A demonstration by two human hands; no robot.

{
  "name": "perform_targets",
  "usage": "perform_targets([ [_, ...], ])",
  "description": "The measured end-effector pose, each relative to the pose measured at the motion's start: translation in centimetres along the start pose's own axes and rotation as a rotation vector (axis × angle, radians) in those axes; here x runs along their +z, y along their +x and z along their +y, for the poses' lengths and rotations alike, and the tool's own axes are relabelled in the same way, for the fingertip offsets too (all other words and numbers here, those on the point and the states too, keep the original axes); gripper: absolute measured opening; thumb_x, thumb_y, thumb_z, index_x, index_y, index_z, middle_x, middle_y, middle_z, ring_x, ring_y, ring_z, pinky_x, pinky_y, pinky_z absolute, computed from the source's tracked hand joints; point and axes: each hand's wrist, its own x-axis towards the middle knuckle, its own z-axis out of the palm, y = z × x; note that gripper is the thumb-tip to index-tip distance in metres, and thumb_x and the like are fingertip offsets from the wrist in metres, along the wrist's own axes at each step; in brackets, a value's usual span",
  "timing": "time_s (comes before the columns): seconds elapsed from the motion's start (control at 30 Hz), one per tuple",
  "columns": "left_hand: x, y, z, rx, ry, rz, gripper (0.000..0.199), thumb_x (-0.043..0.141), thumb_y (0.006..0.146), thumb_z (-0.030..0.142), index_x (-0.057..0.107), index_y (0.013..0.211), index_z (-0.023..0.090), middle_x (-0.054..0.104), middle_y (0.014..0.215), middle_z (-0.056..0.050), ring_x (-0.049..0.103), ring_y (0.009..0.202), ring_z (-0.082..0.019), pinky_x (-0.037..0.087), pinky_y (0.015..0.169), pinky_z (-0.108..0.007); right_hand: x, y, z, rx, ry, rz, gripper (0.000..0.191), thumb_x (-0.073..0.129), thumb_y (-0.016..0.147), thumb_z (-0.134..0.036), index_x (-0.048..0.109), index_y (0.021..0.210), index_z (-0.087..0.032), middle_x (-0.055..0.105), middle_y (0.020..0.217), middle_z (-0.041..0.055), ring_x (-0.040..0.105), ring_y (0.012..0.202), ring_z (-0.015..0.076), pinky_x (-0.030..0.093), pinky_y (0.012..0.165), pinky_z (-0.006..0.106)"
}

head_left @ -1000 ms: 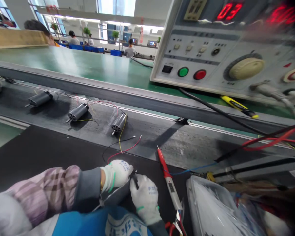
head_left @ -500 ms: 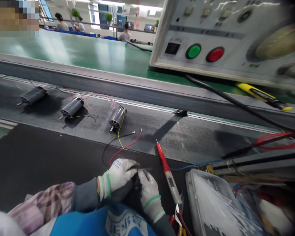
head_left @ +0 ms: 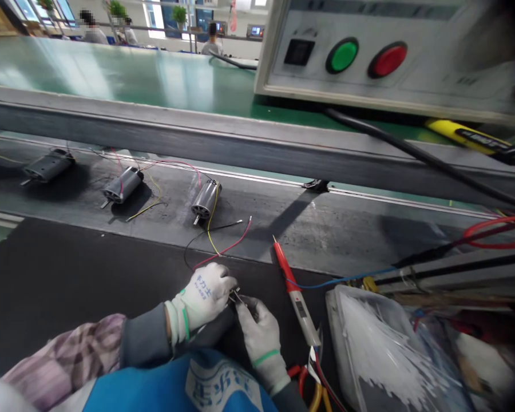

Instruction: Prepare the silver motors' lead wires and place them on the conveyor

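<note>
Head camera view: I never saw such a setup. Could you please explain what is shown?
No robot works here: these are a person's gloved left hand and right hand, seen from a camera worn on the head. Between them is a small shiny piece, too hidden to name. Beyond, three motors with loose wires lie on a grey strip. To the right are a red and grey tool and a clear box of thin white strips. Above stands a machine with green and red buttons.
</note>
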Motion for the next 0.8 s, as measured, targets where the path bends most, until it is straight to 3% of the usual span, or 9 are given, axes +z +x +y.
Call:
perform_targets([
  [0.2,0.1,0.7,0.4,0.124,0.089,-0.112,0.023,0.041,0.079,0.021,0.059,0.094,0.022,0.055,0.087,-0.005,0.048,0.077,-0.018,0.038,0.065,-0.03,0.0,0.1,-0.6,-0.008,-0.059,-0.027,0.023,0.055,0.072,-0.035,0.062,0.078,-0.014,0.065,0.072,0.0037,0.057,0.069,0.0178,0.045,0.063,0.026],
  [0.4,0.8,1.1,0.6,0.291,0.001,-0.246,0.025,0.048,0.075,0.024,0.056,0.099,0.024,0.057,0.095,-0.002,0.05,0.084,-0.018,0.04,0.071,-0.03,-0.4,0.8,-0.1,-0.06,-0.15,-0.051,0.02,0.051,0.072,-0.031,0.061,0.07,-0.014,0.061,0.061,-0.0001,0.052,0.061,0.0155,0.041,0.057,0.024],
  [0.47,0.7,0.7,0.4,0.217,-0.055,-0.222,0.033,0.045,0.078,0.026,0.052,0.11,0.024,0.058,0.1,-0.003,0.051,0.088,-0.018,0.04,0.076,-0.03,-0.9,1.0,-0.2,-0.059,-0.19,-0.081,0.024,0.051,0.073,-0.035,0.063,0.073,-0.014,0.062,0.062,0.0002,0.054,0.062,0.0163,0.041,0.058,0.025],
  [0.53,0.5,0.0,0.1,0.047,-0.087,-0.166,0.039,0.043,0.081,0.032,0.046,0.118,0.022,0.057,0.103,-0.005,0.052,0.092,-0.019,0.04,0.079,-0.03,-1.5,1.0,-0.3,-0.048,-0.25,-0.097,0.029,0.051,0.074,-0.042,0.065,0.074,-0.016,0.064,0.063,0.0005,0.056,0.064,0.0173,0.041,0.059,0.025],
  [0.63,0.5,-1.4,-0.1,-0.154,-0.083,-0.156,0.034,0.043,0.082,0.038,0.052,0.108,0.019,0.059,0.095,-0.006,0.054,0.086,-0.019,0.042,0.075,-0.029,-2.1,1.0,-0.7,-0.044,-0.345,-0.08,0.034,0.05,0.074,-0.048,0.065,0.07,-0.017,0.064,0.062,0.0003,0.057,0.064,0.0176,0.04,0.059,0.025],
  [0.8,1.8,-2.8,0.1,-0.209,-0.196,-0.098,0.023,0.041,0.083,0.033,0.055,0.096,0.019,0.06,0.085,-0.003,0.056,0.076,-0.014,0.042,0.069,-0.024,-2.4,1.2,-1.2,-0.083,-0.335,0.017,0.035,0.05,0.074,-0.046,0.061,0.06,-0.017,0.057,0.056,-0.0008,0.052,0.061,0.0153,0.039,0.057,0.024],
])
